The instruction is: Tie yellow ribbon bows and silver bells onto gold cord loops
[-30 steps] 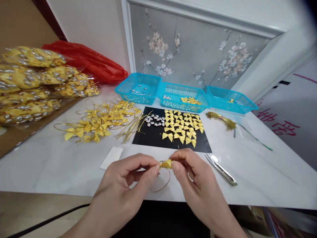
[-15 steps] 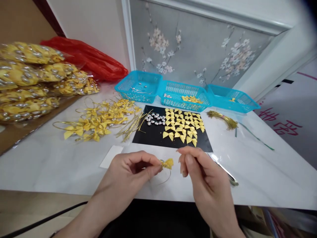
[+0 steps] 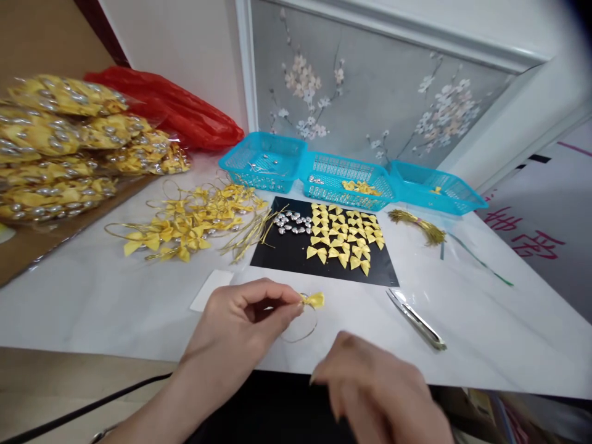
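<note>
My left hand [image 3: 240, 324] pinches a small yellow ribbon bow [image 3: 314, 300] with a thin gold loop hanging under it, just above the white table's front edge. My right hand [image 3: 370, 385] is low at the table's edge, blurred, its fingers curled down and away from the bow; nothing shows in it. Behind lies a black mat [image 3: 296, 254] with rows of yellow bows [image 3: 345, 237] and a cluster of silver beads [image 3: 291, 222].
Small scissors [image 3: 416, 319] lie right of the hands. A pile of finished bows with gold loops [image 3: 194, 222] lies at left, bagged bows [image 3: 60, 148] beyond it. Three blue baskets [image 3: 342, 179] stand at the back. A gold thread bundle [image 3: 419, 223] and a white card [image 3: 210, 290] lie nearby.
My right hand let go of the bow and dropped back toward me to the table's edge. My left hand keeps the bow pinched in about the same place.
</note>
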Demonstrator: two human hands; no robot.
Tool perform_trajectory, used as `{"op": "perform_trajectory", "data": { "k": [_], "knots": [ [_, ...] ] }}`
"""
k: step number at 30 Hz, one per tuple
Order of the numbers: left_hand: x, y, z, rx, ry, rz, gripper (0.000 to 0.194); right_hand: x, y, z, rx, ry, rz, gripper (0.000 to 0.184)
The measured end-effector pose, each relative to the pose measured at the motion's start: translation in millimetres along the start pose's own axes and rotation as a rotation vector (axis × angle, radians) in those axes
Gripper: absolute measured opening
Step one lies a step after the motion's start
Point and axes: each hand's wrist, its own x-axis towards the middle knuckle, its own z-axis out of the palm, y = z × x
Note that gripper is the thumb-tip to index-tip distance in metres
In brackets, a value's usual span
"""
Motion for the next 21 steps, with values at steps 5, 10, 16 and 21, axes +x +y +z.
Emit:
{"op": "perform_trajectory", "data": {
  "k": [5, 10, 16, 21],
  "knots": [
    [-6.4, 3.6, 0.6, -0.007, -0.105, 0.042, 0.011, 15.7, 15.6, -6.9, 0.095, 0.054, 0.218, 0.013],
    [-11.2, 3.6, 0.8, -0.001, -0.122, 0.06, 0.016, 24.9, 22.0, -3.5, 0.109, -0.068, 0.314, 0.024],
    [-11.3, 1.5, 3.8, 0.1, -0.148, 0.13, 0.019, 28.0, 23.8, -2.6, 0.243, -0.063, 0.416, 0.029],
    [-7.3, -1.2, 5.7, 0.239, -0.128, 0.217, 0.016, 27.5, 26.5, -2.7, 0.28, -0.038, 0.443, 0.029]
  ]
}}
